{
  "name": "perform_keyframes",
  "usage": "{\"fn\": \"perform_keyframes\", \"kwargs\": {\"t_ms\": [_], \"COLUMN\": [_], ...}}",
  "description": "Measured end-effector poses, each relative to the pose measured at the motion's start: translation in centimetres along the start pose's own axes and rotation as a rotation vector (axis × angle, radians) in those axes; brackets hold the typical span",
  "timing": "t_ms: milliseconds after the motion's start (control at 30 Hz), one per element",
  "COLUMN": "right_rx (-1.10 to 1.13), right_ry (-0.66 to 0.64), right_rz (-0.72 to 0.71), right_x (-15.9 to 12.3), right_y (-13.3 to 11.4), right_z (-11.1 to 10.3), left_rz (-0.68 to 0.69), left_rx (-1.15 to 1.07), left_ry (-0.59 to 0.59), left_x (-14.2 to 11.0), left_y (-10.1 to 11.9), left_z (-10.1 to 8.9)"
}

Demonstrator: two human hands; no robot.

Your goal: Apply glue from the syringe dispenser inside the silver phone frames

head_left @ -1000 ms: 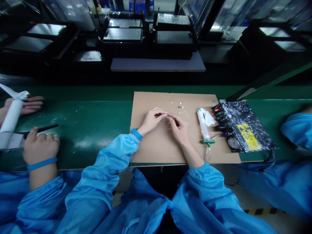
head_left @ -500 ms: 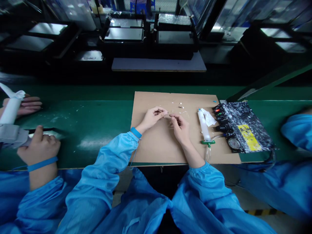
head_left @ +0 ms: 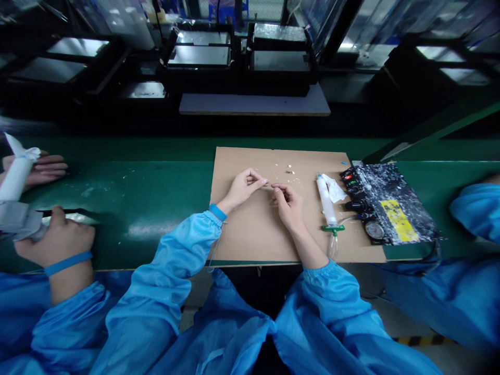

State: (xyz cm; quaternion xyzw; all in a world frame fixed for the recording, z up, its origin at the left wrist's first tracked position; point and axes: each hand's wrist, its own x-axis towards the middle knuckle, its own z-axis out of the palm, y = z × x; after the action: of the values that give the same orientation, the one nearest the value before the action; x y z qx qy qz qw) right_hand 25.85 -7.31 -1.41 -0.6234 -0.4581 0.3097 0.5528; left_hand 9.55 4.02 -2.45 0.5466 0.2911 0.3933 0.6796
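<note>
- Head view: the left hand [head_left: 245, 187] and right hand [head_left: 289, 205] meet above the middle of the cardboard sheet [head_left: 253, 239], tip to tip.
- On each hand, thumb and forefinger are pressed together, seemingly pinching one small piece [head_left: 270, 185] between them; it is too small to tell what it is.
- That piece sits over the sheet's middle, a little toward its far edge, a sound place to work, since anything dropped should land on plain brown card.
- A light pinch from both sides seems best: one hand steadies, the other makes the small moves. Too hard a squeeze could bend the piece or flick it away.
- Resting the edges of both hands on the sheet would help calm any shake.
- White crumbs [head_left: 289, 170] lie on the sheet beyond the right hand; anything set down is better placed apart from them.
- The white tube [head_left: 328, 200] lies on the sheet's right part, with a white tissue [head_left: 335, 189] beside it; the right elbow and sleeve should clear both.
- A thin cord [head_left: 216, 247] hangs from the blue wristband [head_left: 217, 212] by the sheet's left edge; mind that it does not snag there.
</note>
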Motion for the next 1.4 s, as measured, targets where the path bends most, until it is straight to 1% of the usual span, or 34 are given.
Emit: {"fn": "perform_keyframes", "kwargs": {"t_ms": [133,333,400,500,600,767,933,1067,1233,1400], "right_rx": [0.013,0.007,0.004,0.008,0.014,0.019,0.01,0.004,0.009,0.007], "right_ry": [0.0,0.005,0.004,0.003,0.007,0.012,0.008,0.005,-0.002,-0.01], "right_rz": [-0.008,-0.008,-0.01,-0.009,-0.002,0.004,-0.01,-0.023,-0.01,-0.001], "right_x": [0.01,0.0,0.0,0.04,0.06,0.03,0.05,0.07,0.03,0.01], "right_y": [0.06,0.23,0.32,0.43,0.45,0.46,0.49,0.36,0.42,0.46], "right_z": [-0.03,-0.08,-0.08,-0.06,0.0,0.07,0.03,-0.04,-0.09,-0.1], "left_rz": [-0.03,0.015,0.017,0.031,0.05,-0.031,-0.002,-0.008,-0.03,0.001], "left_rx": [-0.04,0.006,0.027,0.071,0.097,0.058,0.053,0.034,-0.032,0.015], "left_ry": [-0.006,0.083,0.092,0.075,0.026,-0.031,0.007,0.032,0.023,0.059], "left_x": [-0.11,-0.01,0.01,0.02,0.02,0.05,0.07,-0.08,-0.18,-0.01], "left_y": [0.02,0.19,0.44,0.83,0.99,0.81,0.5,0.4,0.48,0.14], "left_z": [-0.02,0.24,0.34,0.4,0.38,0.25,0.15,0.04,-0.02,-0.11]}}
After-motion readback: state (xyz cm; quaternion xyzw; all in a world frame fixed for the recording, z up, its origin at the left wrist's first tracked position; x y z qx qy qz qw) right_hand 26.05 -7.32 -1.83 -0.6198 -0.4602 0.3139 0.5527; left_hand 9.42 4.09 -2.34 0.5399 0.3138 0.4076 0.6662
